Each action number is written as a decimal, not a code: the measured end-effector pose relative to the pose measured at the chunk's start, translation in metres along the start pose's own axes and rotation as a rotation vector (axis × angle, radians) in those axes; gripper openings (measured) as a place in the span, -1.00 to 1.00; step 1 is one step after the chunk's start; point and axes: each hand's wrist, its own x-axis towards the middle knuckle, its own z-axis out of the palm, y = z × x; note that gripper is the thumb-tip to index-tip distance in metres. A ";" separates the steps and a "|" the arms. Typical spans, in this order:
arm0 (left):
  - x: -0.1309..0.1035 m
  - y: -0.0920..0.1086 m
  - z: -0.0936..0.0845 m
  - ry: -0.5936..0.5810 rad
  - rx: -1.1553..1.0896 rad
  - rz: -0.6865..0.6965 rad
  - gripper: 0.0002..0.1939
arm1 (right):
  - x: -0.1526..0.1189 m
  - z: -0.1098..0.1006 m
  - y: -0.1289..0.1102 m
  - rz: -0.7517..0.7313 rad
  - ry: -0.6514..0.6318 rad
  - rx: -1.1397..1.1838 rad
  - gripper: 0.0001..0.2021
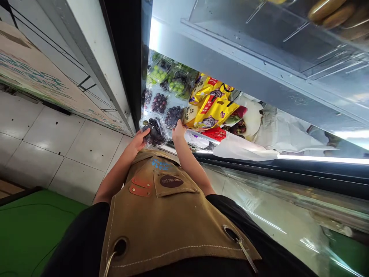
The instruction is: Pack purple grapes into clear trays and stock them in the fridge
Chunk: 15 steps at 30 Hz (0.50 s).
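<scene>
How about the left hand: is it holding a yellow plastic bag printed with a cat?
No, the left hand holds a clear, squarish plastic box of dark grapes by its edge, apart from the yellow bags.

Can't make out a full word anywhere tbh. The glossy yellow plastic bag with a printed cat face [218,111] has white characters on a red label [208,104] and small dark print beside it. The brown canvas apron [173,223] has characters on a dark oval pocket patch [172,181], plus a blue scrawl [160,164]. Beige panel [31,71]: blurry teal lettering.
</scene>
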 end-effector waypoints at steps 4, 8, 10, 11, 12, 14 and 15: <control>0.001 -0.001 -0.004 0.051 0.009 -0.010 -0.61 | -0.004 -0.005 0.004 0.295 0.133 0.154 -0.86; 0.005 -0.002 -0.002 0.066 0.016 -0.012 -0.62 | -0.005 -0.003 0.009 0.339 0.078 0.200 -0.82; 0.006 -0.002 0.000 0.072 0.022 -0.011 -0.65 | -0.003 0.005 0.011 0.316 0.079 0.242 -0.81; 0.006 -0.002 0.000 0.072 0.025 -0.009 -0.66 | -0.002 0.008 0.011 0.304 0.080 0.264 -0.80; 0.006 -0.002 0.000 0.071 0.028 -0.009 -0.65 | 0.000 0.012 0.011 0.292 0.080 0.283 -0.79; 0.006 -0.002 -0.001 0.071 0.031 -0.009 -0.62 | 0.004 0.016 0.011 0.271 0.078 0.313 -0.76; 0.006 -0.002 -0.002 0.072 0.033 -0.007 -0.60 | 0.006 0.017 0.010 0.262 0.078 0.323 -0.73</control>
